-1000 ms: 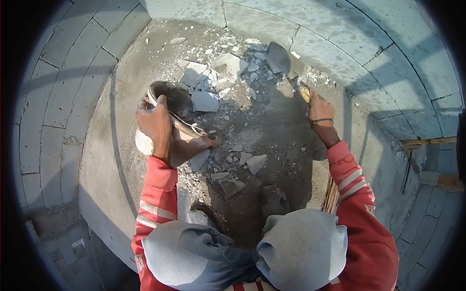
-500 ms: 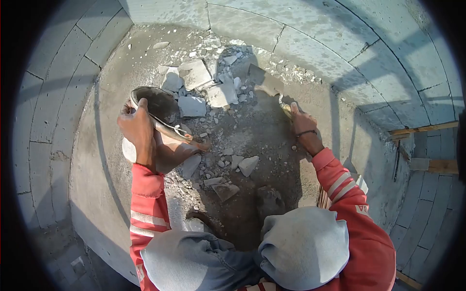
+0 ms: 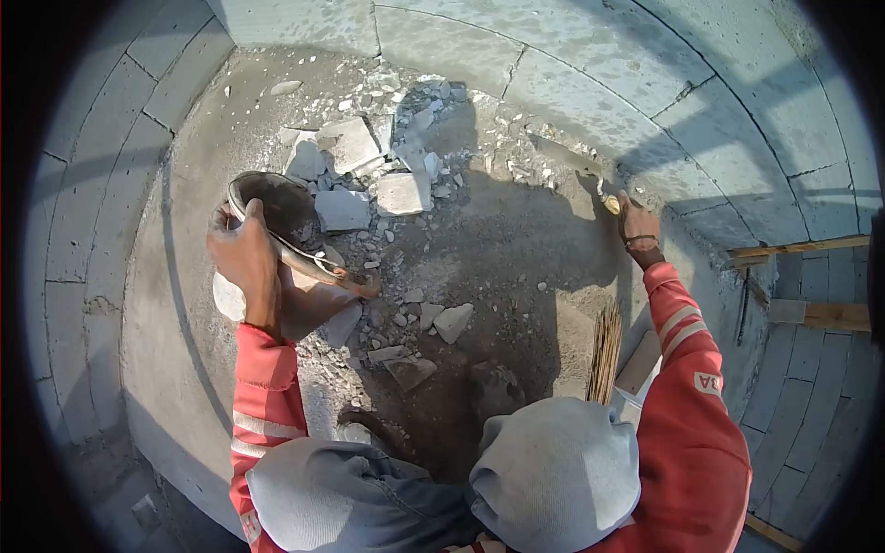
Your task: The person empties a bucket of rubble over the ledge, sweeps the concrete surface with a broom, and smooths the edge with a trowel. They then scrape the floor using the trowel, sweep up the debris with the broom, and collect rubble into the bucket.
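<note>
My left hand (image 3: 247, 261) is closed on the rim of a dark, round, worn container (image 3: 277, 205), tilted over the floor at the left. Out to the right, my right hand (image 3: 638, 224) grips the light handle of a trowel (image 3: 567, 155), whose thin blade is seen nearly edge-on near the foot of the back wall. Broken pale slabs (image 3: 350, 146) and small chips lie heaped just beyond the container. More pieces (image 3: 453, 323) lie on the dusty floor between my hands and my knees.
Block walls (image 3: 442, 41) curve round the back and both sides. A bundle of thin sticks (image 3: 605, 355) stands by my right knee, beside a pale box-like object (image 3: 639, 366). Wooden pieces (image 3: 834, 315) jut in at the right edge. My knees in grey-blue cloth fill the bottom.
The trowel first moved left to the rubble's edge, then swung right towards the wall, its blade turning edge-on. My left hand still holds the container. The view has shifted, showing more of the stick bundle.
</note>
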The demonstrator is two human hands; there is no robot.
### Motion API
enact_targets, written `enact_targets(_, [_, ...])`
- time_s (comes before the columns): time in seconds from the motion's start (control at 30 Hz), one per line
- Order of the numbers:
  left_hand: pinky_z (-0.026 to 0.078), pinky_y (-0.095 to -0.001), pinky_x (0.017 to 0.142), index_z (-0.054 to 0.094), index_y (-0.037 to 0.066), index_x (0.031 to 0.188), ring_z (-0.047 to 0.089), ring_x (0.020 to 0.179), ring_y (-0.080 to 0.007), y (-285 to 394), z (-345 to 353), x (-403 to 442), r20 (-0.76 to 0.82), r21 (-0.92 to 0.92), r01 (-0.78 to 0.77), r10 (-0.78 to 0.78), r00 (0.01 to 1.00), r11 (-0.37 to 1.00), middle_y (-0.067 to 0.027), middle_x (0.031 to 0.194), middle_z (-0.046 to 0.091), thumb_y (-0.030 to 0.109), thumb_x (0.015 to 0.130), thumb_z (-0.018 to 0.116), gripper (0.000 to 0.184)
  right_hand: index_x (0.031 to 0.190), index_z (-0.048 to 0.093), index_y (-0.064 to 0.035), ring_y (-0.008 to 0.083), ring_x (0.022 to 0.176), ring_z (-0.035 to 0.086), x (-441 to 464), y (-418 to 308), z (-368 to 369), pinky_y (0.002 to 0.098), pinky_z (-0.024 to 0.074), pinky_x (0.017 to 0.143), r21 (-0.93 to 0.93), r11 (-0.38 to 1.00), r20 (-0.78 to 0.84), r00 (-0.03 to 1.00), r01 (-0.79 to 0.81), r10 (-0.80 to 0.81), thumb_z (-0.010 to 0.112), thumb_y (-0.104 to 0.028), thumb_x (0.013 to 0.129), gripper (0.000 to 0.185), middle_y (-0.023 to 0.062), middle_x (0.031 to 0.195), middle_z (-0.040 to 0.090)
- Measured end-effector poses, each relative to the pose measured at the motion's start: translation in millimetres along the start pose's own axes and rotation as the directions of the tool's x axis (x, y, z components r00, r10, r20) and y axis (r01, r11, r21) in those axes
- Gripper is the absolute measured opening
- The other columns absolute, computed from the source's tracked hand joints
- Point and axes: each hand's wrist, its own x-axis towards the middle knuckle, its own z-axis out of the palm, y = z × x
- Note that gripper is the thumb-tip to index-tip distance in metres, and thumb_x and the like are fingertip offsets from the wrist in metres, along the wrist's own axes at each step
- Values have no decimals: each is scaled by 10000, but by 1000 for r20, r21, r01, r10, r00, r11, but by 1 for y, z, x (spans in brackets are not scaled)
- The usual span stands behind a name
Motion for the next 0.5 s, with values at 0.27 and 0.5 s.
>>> enact_targets(0.27, [449,-292,684,651,-47,884,576,716,-156,-1,2,-3,20,-75,60,-58,998,995,-85,801,657,111,771,636,195,1193,468,-104,395,845,644,28,-115,-1,513,512,708,299,938,105,983,-177,152,573,-260,851,391,198,932,651])
enact_targets(0.5, [462,-321,758,661,-43,982,620,794,-197,-5,6,-1,-29,122,28,-25,999,992,-127,859,687,142,750,653,297,1305,422,-45,408,1031,590,22,-133,-1,426,474,888,721,688,207,974,-86,-95,691,-152,761,616,272,1111,595])
